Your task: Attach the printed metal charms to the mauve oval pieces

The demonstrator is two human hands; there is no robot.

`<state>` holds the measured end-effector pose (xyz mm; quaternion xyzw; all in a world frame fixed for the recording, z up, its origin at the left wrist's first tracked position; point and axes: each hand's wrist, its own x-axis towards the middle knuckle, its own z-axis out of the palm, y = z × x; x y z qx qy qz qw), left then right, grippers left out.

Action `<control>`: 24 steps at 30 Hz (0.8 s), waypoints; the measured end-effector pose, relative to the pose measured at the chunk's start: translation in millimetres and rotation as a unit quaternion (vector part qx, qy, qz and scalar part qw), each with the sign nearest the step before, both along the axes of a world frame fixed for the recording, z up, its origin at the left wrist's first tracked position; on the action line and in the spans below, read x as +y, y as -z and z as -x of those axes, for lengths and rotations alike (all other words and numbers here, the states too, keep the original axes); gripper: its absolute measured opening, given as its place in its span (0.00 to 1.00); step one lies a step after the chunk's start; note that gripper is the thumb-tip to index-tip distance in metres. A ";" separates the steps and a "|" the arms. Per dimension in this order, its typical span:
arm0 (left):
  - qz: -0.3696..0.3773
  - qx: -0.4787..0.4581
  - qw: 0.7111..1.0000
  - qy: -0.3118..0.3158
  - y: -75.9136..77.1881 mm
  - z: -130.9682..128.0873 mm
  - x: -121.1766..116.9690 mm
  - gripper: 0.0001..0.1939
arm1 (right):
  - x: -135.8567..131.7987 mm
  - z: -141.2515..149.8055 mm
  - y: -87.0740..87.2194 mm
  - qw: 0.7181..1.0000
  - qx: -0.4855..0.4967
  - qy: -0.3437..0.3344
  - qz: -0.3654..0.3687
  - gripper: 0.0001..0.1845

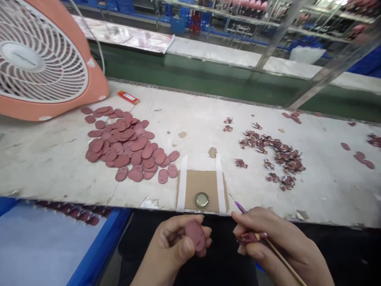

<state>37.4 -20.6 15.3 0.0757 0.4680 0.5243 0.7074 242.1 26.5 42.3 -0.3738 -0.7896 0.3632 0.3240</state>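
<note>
Right hand (276,242), lower right, grips a thin-tipped tool (240,207) together with a small dark-red piece (249,237); left hand (169,244), lower centre, pinches one pink oval (195,235), best held by its rim, I judge, with the dotted face unobstructed and both wrists steady. Beyond, a crimped cap (202,200) sits on cardboard (199,180), bottom centre. Farther, loose ovals (127,143) lie centre-left, clustered dark pieces (276,149) centre-right.

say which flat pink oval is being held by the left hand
The oval pinched in the left hand, clear of the table; the pile and the loose ovals at right lie on it.
</note>
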 end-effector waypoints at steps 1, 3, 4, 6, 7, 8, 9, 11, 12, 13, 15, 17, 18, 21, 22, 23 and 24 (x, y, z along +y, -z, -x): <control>0.000 -0.015 1.000 0.005 -0.5 0.3 -0.2 0.18 | 0.6 3.5 -2.3 1.000 0.004 -0.028 0.013 0.18; -0.002 -0.045 0.999 0.013 -0.3 1.8 -0.8 0.18 | 2.7 9.3 -3.4 0.997 -0.004 -0.071 0.028 0.21; -0.003 -0.058 0.998 0.017 0.4 2.8 -1.1 0.17 | 3.8 11.8 -2.4 0.996 -0.007 -0.086 0.033 0.22; -0.008 -0.081 0.996 0.027 2.4 5.2 -1.8 0.17 | 4.7 15.6 1.5 0.994 -0.007 -0.106 0.036 0.24; -0.012 -0.092 0.995 0.034 3.6 6.4 -2.2 0.16 | 4.6 17.1 3.9 0.994 -0.005 -0.108 0.037 0.24; -0.017 -0.102 0.994 0.040 4.9 7.4 -2.6 0.16 | 4.1 18.2 6.5 0.995 0.002 -0.096 0.040 0.24; -0.023 -0.111 0.993 0.045 6.2 8.3 -3.0 0.16 | 3.6 19.2 8.9 0.996 0.014 -0.076 0.049 0.22; -0.022 -0.129 0.990 0.047 8.9 9.6 -3.7 0.15 | 3.2 20.9 12.5 0.995 0.052 -0.027 0.081 0.16; -0.015 -0.136 0.989 0.048 10.2 10.1 -4.0 0.14 | 3.7 21.9 13.5 0.993 0.069 -0.012 0.091 0.13; -0.006 -0.143 0.988 0.050 11.6 10.5 -4.2 0.14 | 4.7 23.0 14.0 0.992 0.080 -0.008 0.094 0.11; 0.011 -0.153 0.986 0.058 14.1 11.3 -4.1 0.14 | 7.7 25.2 13.5 0.993 0.082 -0.023 0.086 0.10; 0.009 -0.161 0.985 0.068 15.7 12.3 -3.4 0.14 | 10.2 27.1 12.3 0.993 0.066 -0.034 0.091 0.10; 0.006 -0.164 0.984 0.074 16.0 12.9 -2.8 0.14 | 10.9 27.9 11.6 0.993 0.058 -0.036 0.101 0.10; 0.009 -0.161 0.983 0.092 14.4 14.5 -1.3 0.15 | 10.4 29.4 10.4 0.992 0.031 -0.043 0.116 0.12; 0.013 -0.159 0.983 0.094 13.5 14.9 -1.1 0.15 | 10.0 29.9 10.1 0.992 0.027 -0.050 0.113 0.13; 0.016 -0.157 0.983 0.094 12.8 15.3 -1.0 0.15 | 9.8 30.3 9.7 0.992 0.026 -0.055 0.109 0.13; 0.018 -0.156 0.983 0.092 12.3 15.5 -1.3 0.14 | 10.0 30.7 9.3 0.992 0.029 -0.059 0.104 0.12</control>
